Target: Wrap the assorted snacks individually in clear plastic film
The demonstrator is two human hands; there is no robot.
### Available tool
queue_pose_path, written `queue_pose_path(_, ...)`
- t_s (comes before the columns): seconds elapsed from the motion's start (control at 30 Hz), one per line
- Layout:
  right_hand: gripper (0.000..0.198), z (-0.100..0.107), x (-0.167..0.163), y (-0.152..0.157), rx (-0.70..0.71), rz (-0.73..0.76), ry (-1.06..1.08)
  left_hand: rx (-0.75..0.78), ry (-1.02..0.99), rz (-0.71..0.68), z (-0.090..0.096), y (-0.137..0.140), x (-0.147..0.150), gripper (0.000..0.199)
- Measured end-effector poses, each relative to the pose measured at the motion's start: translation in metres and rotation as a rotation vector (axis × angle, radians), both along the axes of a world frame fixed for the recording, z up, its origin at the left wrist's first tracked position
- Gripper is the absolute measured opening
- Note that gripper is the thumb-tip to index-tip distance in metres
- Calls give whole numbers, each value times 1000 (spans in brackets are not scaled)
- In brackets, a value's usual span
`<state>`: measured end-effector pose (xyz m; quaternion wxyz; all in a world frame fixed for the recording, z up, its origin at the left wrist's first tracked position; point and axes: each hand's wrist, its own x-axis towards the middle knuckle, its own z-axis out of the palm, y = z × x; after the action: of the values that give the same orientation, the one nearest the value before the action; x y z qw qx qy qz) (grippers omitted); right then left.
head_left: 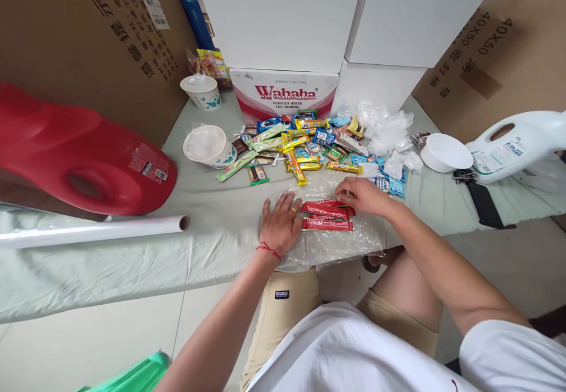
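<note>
White boxes (287,15) rose behind the table (230,209), a Wahaha carton (285,94) at their foot, with brown cardboard (106,38) standing at the left and more cardboard (526,56) at the right. A pale green cloth (132,268) covered the table and hung over its near edge.

Close to the middle of that near edge lay several red stick packets (327,224), roughly side by side on a sheet of clear, wrinkled plastic (349,244). The left hand (280,222) lay palm down with its fingers spread, just beside the left ends of the packets; a ring and a red cord bracelet (269,250) showed on it. The right hand (360,194) was bent over the far right end of the packets with its fingers curled; whether it pinched one could not be told.

Farther from the near edge, a loose heap of wrapped snacks (305,141) spread before the carton, with crumpled clear bags (382,127) at its right. Two paper cups (216,156) stood to its left. Toward the table's left end were a red jug (66,138) and a white roll (110,231); toward the right, a white bowl (446,151) sat against a white jug (517,150), a black strap (484,203) near the edge.
</note>
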<state>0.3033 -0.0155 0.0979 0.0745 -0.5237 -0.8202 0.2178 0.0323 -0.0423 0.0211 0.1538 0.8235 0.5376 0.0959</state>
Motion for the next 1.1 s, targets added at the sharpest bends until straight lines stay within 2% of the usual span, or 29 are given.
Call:
queue_pose_path(0.1, 52, -13, -1, -37, 0, -13, -4, 8, 19, -10, -2, 1, 0, 58)
queue_pose_path(0.17, 72, -16, -14, -49, -4, 39, -90, 25, 38, -2, -5, 1, 1, 57)
queue_pose_path(0.23, 78, -16, -29, -51, 6, 86, -223, 39, 53, 3, -7, 1, 2, 56)
queue_pose_path(0.37, 70, -12, -45, -49, 46, 145, -395, 49, 70, 9, -7, 1, 4, 55)
queue_pose_path(0.53, 38, -12, -41, -54, 68, 172, -431, 51, 99, 12, -5, 1, 4, 54)
queue_pose_path(0.7, 32, -10, -31, -56, 57, 157, -374, 54, 127, 16, -5, 1, 4, 54)
queue_pose_path(0.9, 28, 0, -16, -41, 65, 151, -303, 60, 124, 4, -8, 2, 4, 57)
queue_pose_path(1.1, 30, -18, -11, -26, 95, 150, -269, 57, 109, 5, -8, 2, 4, 56)
